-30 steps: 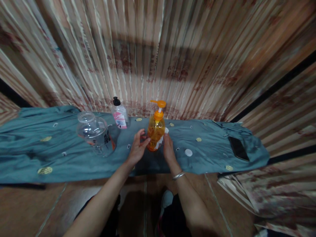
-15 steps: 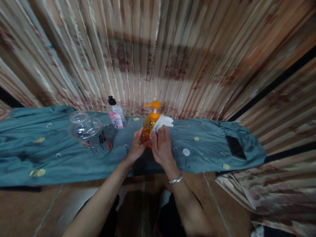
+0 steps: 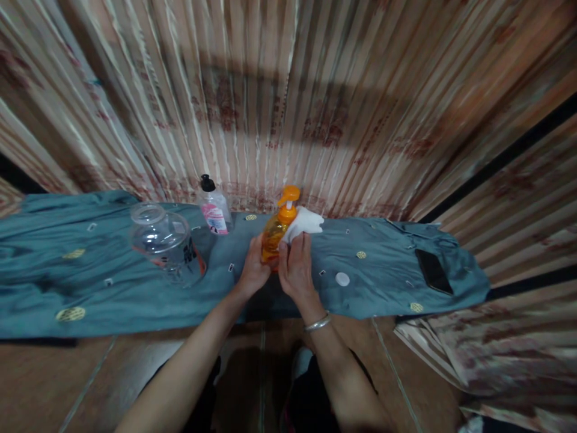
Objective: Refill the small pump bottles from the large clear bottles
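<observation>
An orange pump bottle (image 3: 273,236) with amber see-through walls stands between my hands, tilted slightly to the right. My left hand (image 3: 256,267) wraps round its lower left side. A white cloth or tissue (image 3: 305,221) lies against the bottle's right side, pinched in the fingers of my right hand (image 3: 297,264). The pump head (image 3: 289,193) sticks up above both hands. My fingers partly hide the base of the bottle.
A clear bottle with a black cap and pink label (image 3: 215,210) stands behind, to the left. Nearer is a large clear plastic jar (image 3: 169,243). A white round lid (image 3: 342,279) and a black phone (image 3: 433,272) lie on the teal cloth (image 3: 383,276). A pleated curtain (image 3: 252,108) hangs behind.
The pump bottle has turned and tipped a little to the right, so its spout now points more toward me. The white cloth has shifted slightly right with my right hand.
</observation>
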The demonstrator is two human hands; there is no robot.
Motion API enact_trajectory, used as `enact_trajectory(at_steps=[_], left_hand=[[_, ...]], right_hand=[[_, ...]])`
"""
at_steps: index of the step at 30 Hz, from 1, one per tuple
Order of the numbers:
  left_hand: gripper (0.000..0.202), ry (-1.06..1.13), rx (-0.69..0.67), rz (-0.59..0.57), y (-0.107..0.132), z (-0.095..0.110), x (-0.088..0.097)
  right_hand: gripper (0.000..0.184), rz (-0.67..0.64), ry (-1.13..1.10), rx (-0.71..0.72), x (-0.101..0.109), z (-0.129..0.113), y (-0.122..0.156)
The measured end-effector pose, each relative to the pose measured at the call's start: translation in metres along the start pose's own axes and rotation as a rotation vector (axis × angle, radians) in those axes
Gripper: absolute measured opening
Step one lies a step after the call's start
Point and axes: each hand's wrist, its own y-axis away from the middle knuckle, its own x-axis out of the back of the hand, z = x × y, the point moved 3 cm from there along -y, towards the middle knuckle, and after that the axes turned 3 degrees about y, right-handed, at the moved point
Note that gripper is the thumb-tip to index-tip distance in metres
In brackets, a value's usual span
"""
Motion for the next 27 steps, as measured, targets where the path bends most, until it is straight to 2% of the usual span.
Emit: enact_trajectory(at_steps=[4,6,13,15,18,22,24,27], left_hand=[[0.041,-0.081,0.018,-0.004,0.0,-0.004,0.006],[0.042,-0.082,0.037,-0.011,0.0,-0.006,0.008],[0.043,0.001,0.11,-0.067,0.002,-0.007,0.004],[0.042,0.024,0.135,-0.078,0.001,-0.006,0.004],[0.041,0.052,0.161,-0.081,0.0,-0.003,0.006],[0.04,0.079,0.193,-0.085,0.0,0.003,0.008],[0.04,0.093,0.202,-0.089,0.001,0.006,0.009],[0.04,0.111,0.209,-0.088,0.001,0.007,0.01]], right_hand=[[0.061,-0.007,-0.048,-0.115,-0.024,0.022,0.017],[0.065,-0.05,-0.123,-0.19,-0.034,0.035,0.026],[0.063,-0.162,-0.249,-0.39,-0.055,0.063,0.058],[0.056,-0.18,-0.264,-0.393,-0.052,0.063,0.057],[0.046,-0.169,-0.264,-0.358,-0.036,0.052,0.042],[0.035,-0.052,-0.231,-0.192,-0.009,0.026,0.011],[0.038,-0.006,-0.208,-0.158,-0.008,0.019,0.003],[0.048,0.009,-0.204,-0.216,-0.022,0.024,0.007]])
